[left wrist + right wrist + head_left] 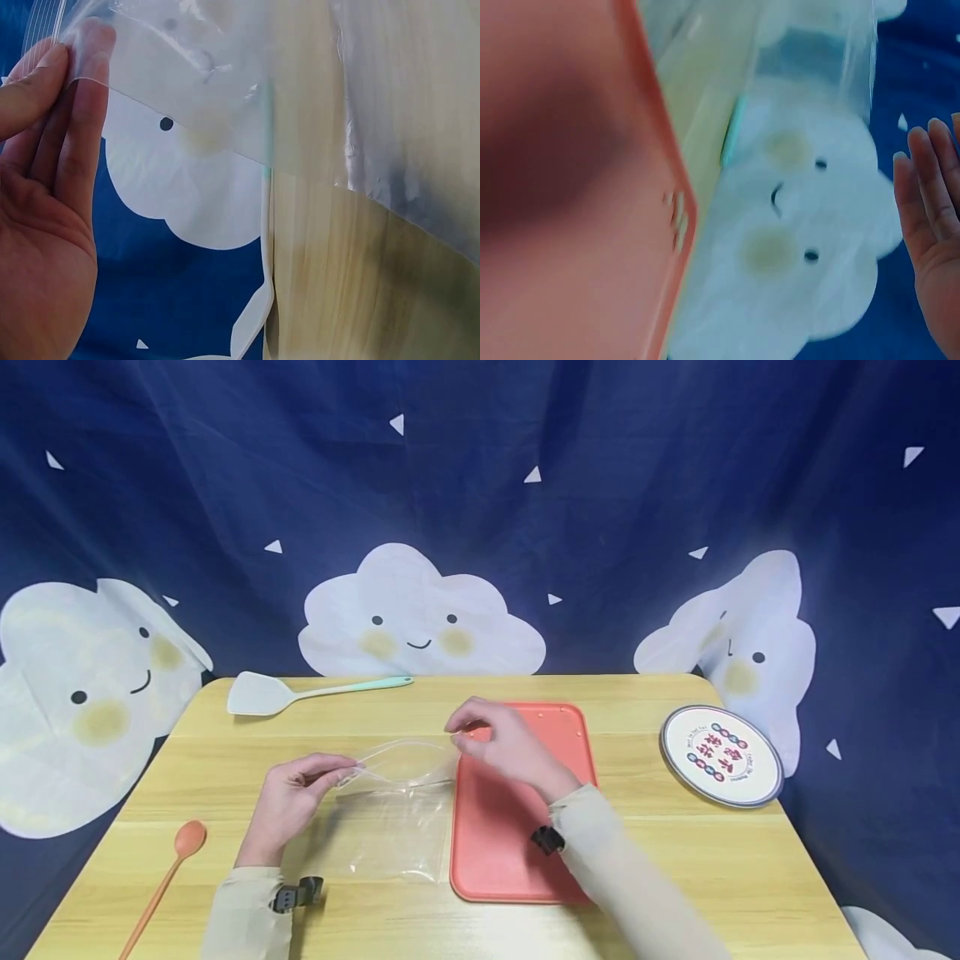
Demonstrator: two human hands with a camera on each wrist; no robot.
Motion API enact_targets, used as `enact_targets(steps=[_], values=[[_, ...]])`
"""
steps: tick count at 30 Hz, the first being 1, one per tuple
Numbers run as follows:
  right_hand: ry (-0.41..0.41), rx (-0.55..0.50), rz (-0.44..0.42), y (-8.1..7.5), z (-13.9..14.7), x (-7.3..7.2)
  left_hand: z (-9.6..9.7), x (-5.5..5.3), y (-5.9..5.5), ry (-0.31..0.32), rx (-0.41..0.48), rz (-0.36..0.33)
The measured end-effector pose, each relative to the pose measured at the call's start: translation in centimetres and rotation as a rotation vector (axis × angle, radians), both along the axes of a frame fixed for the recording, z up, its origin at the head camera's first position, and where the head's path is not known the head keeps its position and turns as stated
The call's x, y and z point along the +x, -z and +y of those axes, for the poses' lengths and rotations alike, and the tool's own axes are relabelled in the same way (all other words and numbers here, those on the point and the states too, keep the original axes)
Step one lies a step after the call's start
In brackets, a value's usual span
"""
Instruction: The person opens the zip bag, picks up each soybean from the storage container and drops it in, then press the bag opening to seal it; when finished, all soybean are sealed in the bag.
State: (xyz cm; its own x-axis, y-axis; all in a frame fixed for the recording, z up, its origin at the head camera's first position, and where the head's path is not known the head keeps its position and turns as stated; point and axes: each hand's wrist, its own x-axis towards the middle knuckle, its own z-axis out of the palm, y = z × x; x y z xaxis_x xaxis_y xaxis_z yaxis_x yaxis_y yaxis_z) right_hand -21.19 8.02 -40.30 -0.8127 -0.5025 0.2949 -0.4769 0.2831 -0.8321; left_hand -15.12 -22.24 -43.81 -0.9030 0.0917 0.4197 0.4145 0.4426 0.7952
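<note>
A clear zip bag (397, 835) hangs over the table with its mouth spread open. My left hand (296, 797) pinches the left end of its zip edge between thumb and fingers; the left wrist view shows the ridged zip strip under the thumb (34, 90). My right hand (510, 747) is just beyond the bag's right top corner, over the red tray (502, 843). In the right wrist view its fingers (926, 172) are extended, and the bag's edge (871, 75) stands apart from them. Several small pale bits (679, 217) lie near the tray's rim.
A white spatula (258, 695) with a mint handle lies along the table's back edge. An orange spoon (190, 839) is at the left. On the right sits a white plate (722, 756) with a dark rim and printed lettering. Behind the table hangs a blue cloud-patterned curtain (480, 510).
</note>
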Motion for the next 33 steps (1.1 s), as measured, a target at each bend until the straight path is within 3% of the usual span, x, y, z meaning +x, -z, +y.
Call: enact_targets(steps=[8, 16, 21, 26, 33], values=[[0.169, 0.000, -0.061, 1.0, 5.9, -1.3, -0.9, -0.5, 1.6, -0.013, 0.004, -0.013], [0.223, 0.059, -0.096, 2.9, 11.4, -2.4, -1.0, -0.4, 1.6, 0.001, 0.033, -0.041], [0.286, 0.170, -0.123, 4.6, 13.9, -3.0, -1.0, -0.5, 1.6, 0.004, 0.042, -0.054], [0.282, 0.335, -0.105, 6.0, 15.2, -3.5, -1.0, -0.5, 1.7, 0.013, 0.051, -0.044], [0.253, 0.430, -0.038, 7.1, 15.3, -4.3, -0.9, -0.5, 1.7, 0.036, 0.088, -0.065]])
